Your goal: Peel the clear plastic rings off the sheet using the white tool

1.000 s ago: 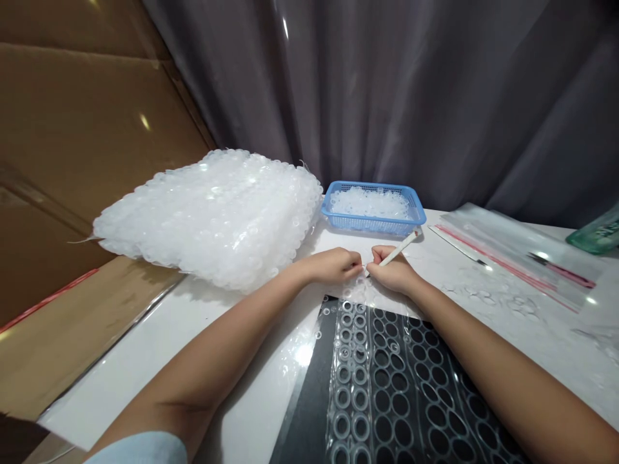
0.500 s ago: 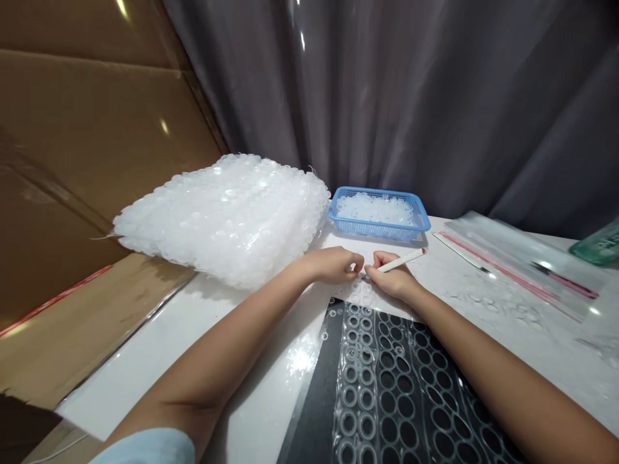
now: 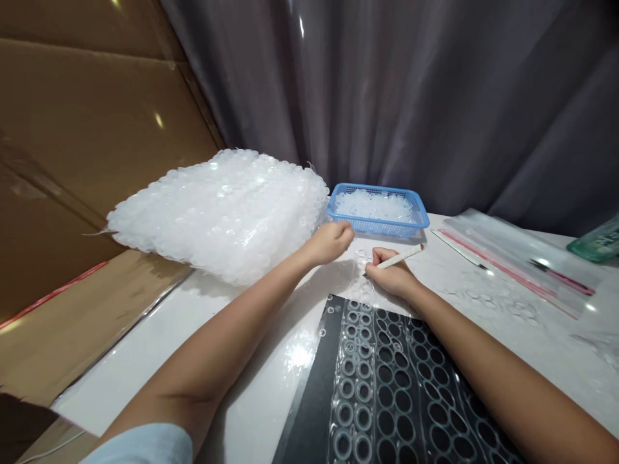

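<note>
My right hand (image 3: 391,274) is closed around a slim white pen-like tool (image 3: 401,256), its dark tip pointing down at small clear rings (image 3: 366,290) on the white table. My left hand (image 3: 331,241) is raised beside the near left corner of a blue basket (image 3: 378,229), fingers curled together; whatever they pinch is too small to make out. Small clear rings fill much of the basket. Below my hands lies a black sheet (image 3: 309,399) bearing clear strips with rows of rings (image 3: 347,388).
A large pile of clear ring sheets (image 3: 227,212) stands at the left by a cardboard panel (image 3: 87,129). On the right lie clear plastic bags (image 3: 512,251), a thin white tool (image 3: 459,249), a pink-handled tool (image 3: 570,281) and a green bottle (image 3: 597,243). A grey curtain (image 3: 387,96) hangs behind.
My left hand has moved up and left, away from my right hand and toward the blue basket. My right hand stays nearly in place with the pen-like tool.
</note>
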`<action>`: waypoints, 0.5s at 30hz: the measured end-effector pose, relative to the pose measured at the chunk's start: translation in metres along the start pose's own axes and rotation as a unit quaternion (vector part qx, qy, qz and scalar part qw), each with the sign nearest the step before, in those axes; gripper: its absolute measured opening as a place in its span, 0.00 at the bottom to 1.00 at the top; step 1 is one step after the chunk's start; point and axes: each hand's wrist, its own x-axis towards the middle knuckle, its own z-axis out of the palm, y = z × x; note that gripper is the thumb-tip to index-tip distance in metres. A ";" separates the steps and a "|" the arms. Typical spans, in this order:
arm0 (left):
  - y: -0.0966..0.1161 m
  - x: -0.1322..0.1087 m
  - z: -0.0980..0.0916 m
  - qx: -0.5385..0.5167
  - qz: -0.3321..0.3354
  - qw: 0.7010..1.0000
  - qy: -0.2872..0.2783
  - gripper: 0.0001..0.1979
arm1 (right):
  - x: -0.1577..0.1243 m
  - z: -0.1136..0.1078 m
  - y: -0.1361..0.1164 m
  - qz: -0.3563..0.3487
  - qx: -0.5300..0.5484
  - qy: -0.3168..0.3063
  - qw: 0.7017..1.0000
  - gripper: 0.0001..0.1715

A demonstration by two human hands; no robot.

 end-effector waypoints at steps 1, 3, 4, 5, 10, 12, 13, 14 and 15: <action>0.002 0.000 0.000 0.004 -0.009 0.999 0.036 0.17 | 0.001 -0.002 -0.002 0.015 0.032 0.005 0.999 0.11; 0.006 -0.001 0.002 0.033 0.026 0.999 0.026 0.18 | 0.002 -0.006 -0.004 0.040 0.091 0.018 0.995 0.11; 0.008 -0.003 0.005 0.053 0.059 0.997 -0.006 0.16 | 0.002 -0.009 -0.005 0.046 0.107 0.021 0.993 0.11; 0.010 -0.005 0.008 0.072 0.088 0.993 -0.040 0.14 | 0.000 -0.011 -0.005 0.047 0.111 0.021 0.992 0.11; 0.013 -0.011 0.021 0.082 0.134 0.975 -0.154 0.04 | -0.021 -0.013 -0.004 0.042 0.053 0.052 0.996 0.12; 0.012 -0.011 0.022 0.067 0.152 0.969 -0.182 0.05 | -0.029 -0.011 -0.003 0.035 0.021 0.078 0.996 0.13; 0.012 -0.011 0.022 0.063 0.158 0.967 -0.188 0.05 | -0.031 -0.010 -0.004 0.031 0.008 0.083 0.996 0.13; 0.011 -0.010 0.022 0.061 0.160 0.966 -0.192 0.06 | -0.032 -0.009 -0.004 0.028 -0.001 0.082 0.996 0.13; 0.011 -0.009 0.022 0.060 0.158 0.966 -0.195 0.06 | -0.032 -0.009 -0.004 0.028 -0.007 0.077 0.997 0.13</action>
